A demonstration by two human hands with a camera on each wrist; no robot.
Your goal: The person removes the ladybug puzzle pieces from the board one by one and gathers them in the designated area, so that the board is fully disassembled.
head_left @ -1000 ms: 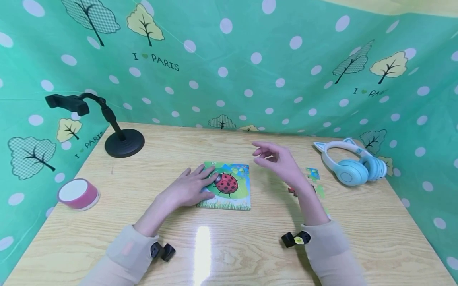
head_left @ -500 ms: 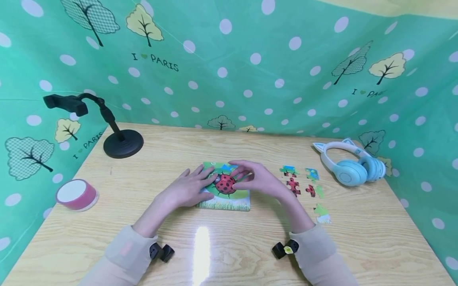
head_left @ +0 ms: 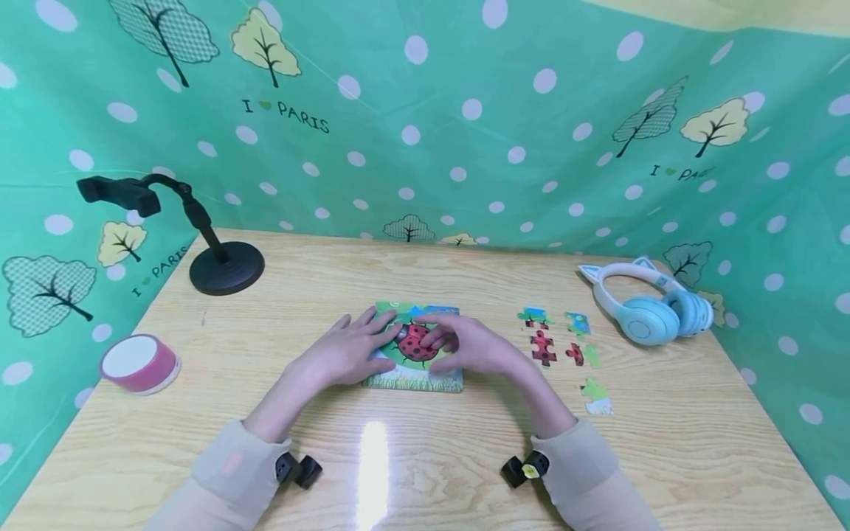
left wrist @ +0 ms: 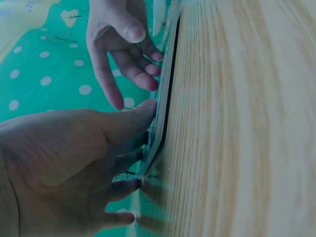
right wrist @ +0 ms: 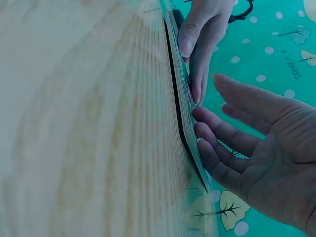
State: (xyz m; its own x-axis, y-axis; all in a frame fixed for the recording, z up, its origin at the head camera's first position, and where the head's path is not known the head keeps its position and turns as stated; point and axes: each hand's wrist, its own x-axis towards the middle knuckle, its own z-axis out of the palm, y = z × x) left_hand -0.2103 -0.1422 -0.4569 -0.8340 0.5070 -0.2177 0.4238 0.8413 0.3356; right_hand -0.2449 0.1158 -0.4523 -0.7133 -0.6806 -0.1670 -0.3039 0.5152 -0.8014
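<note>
A square ladybug jigsaw puzzle board lies on the table between both hands. My left hand rests on the board's left side with its fingers spread. My right hand is over the board's right part. In the right wrist view several fingertips of that hand touch the board's surface, the thumb apart from them, and nothing is held. The hands partly hide the printed ladybug. Right of the board lie loose puzzle pieces, among them a red spotted piece and a green and white piece.
Blue cat-ear headphones lie at the back right. A black phone stand is at the back left, and a pink and white cylinder sits by the left edge. A green patterned cloth hangs behind the table.
My right hand has come from the air right of the board, leftward and down onto it, uncovering the loose pieces. My left hand keeps its place.
</note>
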